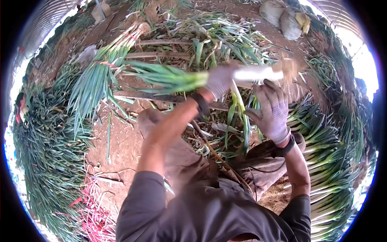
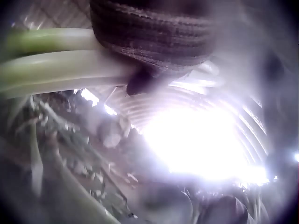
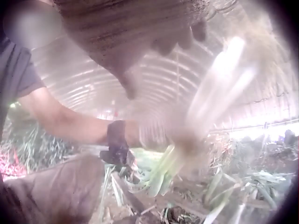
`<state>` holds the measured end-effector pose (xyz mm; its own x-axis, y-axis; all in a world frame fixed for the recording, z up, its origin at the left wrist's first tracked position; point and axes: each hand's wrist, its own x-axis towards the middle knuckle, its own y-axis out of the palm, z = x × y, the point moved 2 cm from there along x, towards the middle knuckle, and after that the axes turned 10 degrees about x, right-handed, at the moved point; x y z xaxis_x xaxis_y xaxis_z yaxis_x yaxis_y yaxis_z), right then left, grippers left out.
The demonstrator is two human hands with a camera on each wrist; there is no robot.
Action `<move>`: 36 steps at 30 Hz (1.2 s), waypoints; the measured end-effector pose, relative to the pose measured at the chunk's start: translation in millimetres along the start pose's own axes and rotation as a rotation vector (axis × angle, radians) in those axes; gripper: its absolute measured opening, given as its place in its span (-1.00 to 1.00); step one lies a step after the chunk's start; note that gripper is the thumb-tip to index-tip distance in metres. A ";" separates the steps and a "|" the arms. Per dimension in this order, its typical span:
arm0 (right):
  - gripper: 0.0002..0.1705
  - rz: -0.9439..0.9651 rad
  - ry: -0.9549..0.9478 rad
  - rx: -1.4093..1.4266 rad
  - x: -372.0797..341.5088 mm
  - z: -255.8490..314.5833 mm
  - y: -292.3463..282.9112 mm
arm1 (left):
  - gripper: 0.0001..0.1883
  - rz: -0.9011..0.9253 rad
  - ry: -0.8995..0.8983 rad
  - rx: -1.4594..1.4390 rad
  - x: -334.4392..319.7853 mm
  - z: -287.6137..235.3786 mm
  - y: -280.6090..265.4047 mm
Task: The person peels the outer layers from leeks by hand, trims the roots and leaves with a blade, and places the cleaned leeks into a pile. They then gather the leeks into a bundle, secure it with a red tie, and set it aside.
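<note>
My gloved left hand [image 1: 220,82] grips a bunch of green onions [image 1: 258,73] around the stalks. Its green leaves spread to the left, and its white ends and blurred roots point right. In the left wrist view, thick pale stalks [image 2: 56,70] run out from under the striped glove. My gloved right hand [image 1: 272,111] is just below the white ends, fingers extended and thumb apart. The right wrist view shows its fingers [image 3: 166,44] above and to the left of the blurred white stalks [image 3: 217,79], with nothing in the palm.
A tied green onion bundle [image 1: 102,68] lies at the upper left over wooden slats [image 1: 161,55]. Loose onions [image 1: 225,34] pile up ahead. Onion heaps line the left [image 1: 50,157] and right [image 1: 330,173]. Pink ties [image 1: 96,209] lie at lower left; sacks [image 1: 288,22] stand far right.
</note>
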<state>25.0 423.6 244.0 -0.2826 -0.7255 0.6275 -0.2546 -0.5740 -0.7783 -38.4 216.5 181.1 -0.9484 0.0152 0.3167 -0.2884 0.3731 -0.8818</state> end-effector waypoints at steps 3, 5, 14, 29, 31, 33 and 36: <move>0.10 0.301 0.133 -0.100 -16.5 -12.8 27.1 | -0.73 0.010 0.244 0.319 -27.2 0.0 105.6; -0.01 0.599 0.246 -0.298 -47.0 -35.5 61.2 | -0.72 0.013 0.375 0.267 -48.3 -17.5 96.4; -0.49 0.920 0.546 -0.144 -64.1 -63.3 79.7 | -0.61 0.095 0.374 0.315 -57.9 -26.3 117.3; -0.50 0.836 0.535 -0.417 -80.4 -112.3 10.2 | -0.48 0.399 -0.527 0.275 -61.8 193.7 99.4; -0.55 0.766 0.469 -0.523 -74.2 -108.8 8.9 | -0.40 0.498 -0.487 0.429 -53.7 183.8 102.3; -0.56 0.711 0.499 -0.517 -57.4 -118.9 1.6 | -0.41 0.592 -0.409 0.454 -46.9 150.0 81.2; -0.59 0.633 0.454 -0.585 -33.3 -145.2 -8.9 | -0.47 0.790 0.130 0.124 -64.1 90.9 84.6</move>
<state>-97.6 508.0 233.3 -0.8239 -0.5488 0.1415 -0.3173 0.2398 -0.9175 -13.9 162.7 54.5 -0.8575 0.3419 -0.3846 0.4406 0.1017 -0.8919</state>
